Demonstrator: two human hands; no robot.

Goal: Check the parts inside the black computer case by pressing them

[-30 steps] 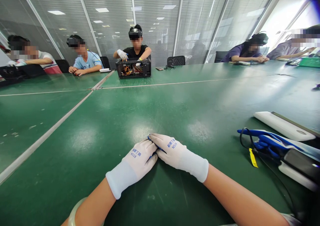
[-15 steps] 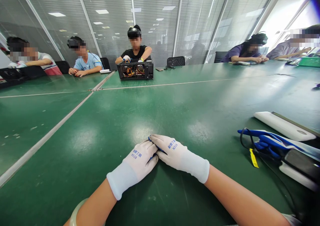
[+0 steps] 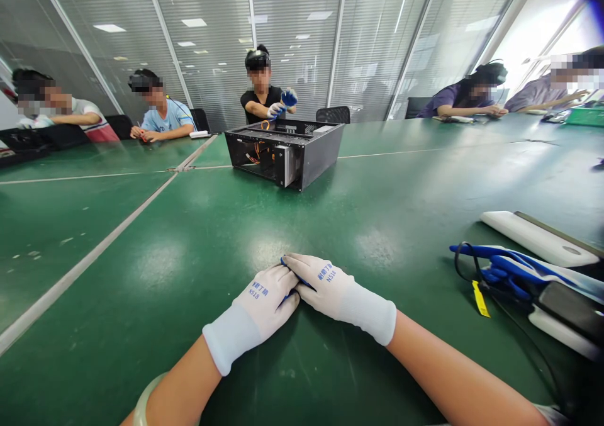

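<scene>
Two gloved hands rest together on the green bench (image 3: 198,224) in the head view, near its close edge. The left hand (image 3: 262,300) lies palm down in a white glove, fingers loosely flat and grasping nothing that shows. The right hand (image 3: 325,291) lies across it from the other side, its fingertips overlapping the left's, likewise relaxed; a thin blue edge shows between the two, perhaps glove trim, though the view is too poor to tell. A pale bangle (image 3: 144,401) sits on the left wrist. Well apart, toward the far middle of the bench, stands an open black case (image 3: 302,152) with wiring visible inside, turned at an angle. Behind it a seated person in black holds both gloved hands up, one glove blue (image 3: 289,97). To the right of the wearer's hands lie a blue glove (image 3: 507,269) with a yellow tag (image 3: 480,298) and a black cable, a white slab (image 3: 533,237) just beyond, and a dark device (image 3: 569,306) beside them. Other people sit along the far side.
</scene>
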